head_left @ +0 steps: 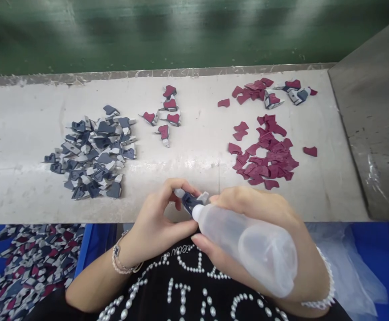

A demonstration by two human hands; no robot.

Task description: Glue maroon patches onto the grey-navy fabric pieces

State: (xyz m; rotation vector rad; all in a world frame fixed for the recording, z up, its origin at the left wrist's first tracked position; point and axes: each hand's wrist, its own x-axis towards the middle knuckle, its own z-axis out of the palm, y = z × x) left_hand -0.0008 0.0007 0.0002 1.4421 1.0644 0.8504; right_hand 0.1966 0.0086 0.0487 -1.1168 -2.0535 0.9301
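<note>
Near the bench's front edge, my left hand (162, 225) pinches a small grey-blue and white part (190, 201) between thumb and fingers. My right hand (261, 209) is wrapped round a translucent plastic bottle (247, 245), tilted so that its white tip meets or nearly meets the part; the exact contact is hidden. Left of the hands lies a pile of grey-blue and white parts (97, 156). Several similar parts with red pieces on them (170, 105) stand beyond the hands. Loose dark red pieces (271, 156) are heaped at the right.
The pale bench (181, 165) runs across the view, with a green wall (167, 35) behind it and a metal panel (378, 111) at the right. A blue bin (85, 249) of mixed parts stands below left. Clear plastic film (344, 263) lies below right.
</note>
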